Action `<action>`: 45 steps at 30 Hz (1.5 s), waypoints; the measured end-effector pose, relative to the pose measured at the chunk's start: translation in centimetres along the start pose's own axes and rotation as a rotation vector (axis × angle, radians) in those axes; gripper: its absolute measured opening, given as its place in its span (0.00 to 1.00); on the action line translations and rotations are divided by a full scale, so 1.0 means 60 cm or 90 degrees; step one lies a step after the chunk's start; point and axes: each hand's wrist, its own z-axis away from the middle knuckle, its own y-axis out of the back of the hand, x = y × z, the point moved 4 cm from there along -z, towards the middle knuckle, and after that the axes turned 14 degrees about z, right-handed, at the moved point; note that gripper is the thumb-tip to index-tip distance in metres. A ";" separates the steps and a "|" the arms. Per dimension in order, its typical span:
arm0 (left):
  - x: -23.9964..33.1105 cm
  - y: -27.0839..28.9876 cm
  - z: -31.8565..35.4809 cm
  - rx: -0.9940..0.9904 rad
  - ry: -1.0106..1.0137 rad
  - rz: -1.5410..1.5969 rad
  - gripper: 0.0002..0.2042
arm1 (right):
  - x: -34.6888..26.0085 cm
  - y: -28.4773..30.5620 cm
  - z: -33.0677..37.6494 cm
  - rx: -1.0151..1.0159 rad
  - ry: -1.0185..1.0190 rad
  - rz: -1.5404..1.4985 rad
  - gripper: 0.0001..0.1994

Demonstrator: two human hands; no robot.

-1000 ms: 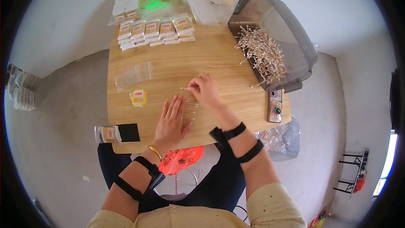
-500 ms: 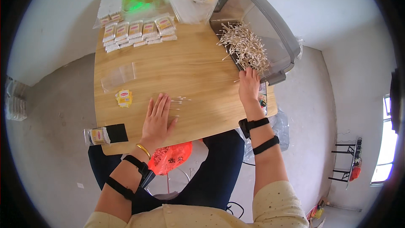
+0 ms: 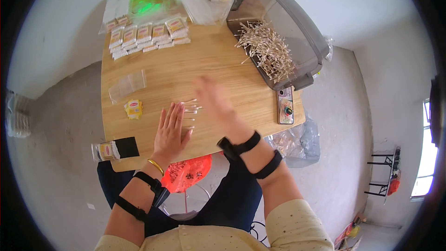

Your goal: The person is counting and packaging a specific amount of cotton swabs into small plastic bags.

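Observation:
My left hand lies flat on the wooden table, fingers spread, holding nothing. Just off its fingertips is a small bunch of cotton swabs on the wood. My right hand hovers over the table right of that bunch; it is motion-blurred, so whether it holds anything is unclear. A grey plastic bin at the back right has a heap of loose swabs inside.
A phone lies by the bin's near end. Clear small bags and yellow labels sit to the left. Rows of filled packs line the back. A black block with a pack overhangs the near left edge.
My right hand went from the swab bunch out to the bin and has swung back toward the bunch. My left hand has stayed flat on the table.

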 end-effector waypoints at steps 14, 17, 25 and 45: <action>-0.006 -0.001 0.001 -0.009 0.013 -0.002 0.37 | 0.174 0.139 -0.154 0.088 0.127 0.603 0.07; -0.004 0.002 0.000 -0.005 0.004 0.007 0.37 | 0.200 0.145 -0.176 0.136 -0.083 0.496 0.09; -0.002 0.007 -0.001 -0.003 0.003 0.011 0.37 | 0.216 0.138 -0.181 0.020 -0.306 0.566 0.09; -0.005 -0.001 -0.001 -0.003 0.002 0.021 0.38 | -0.035 -0.002 -0.037 -0.091 0.095 0.166 0.06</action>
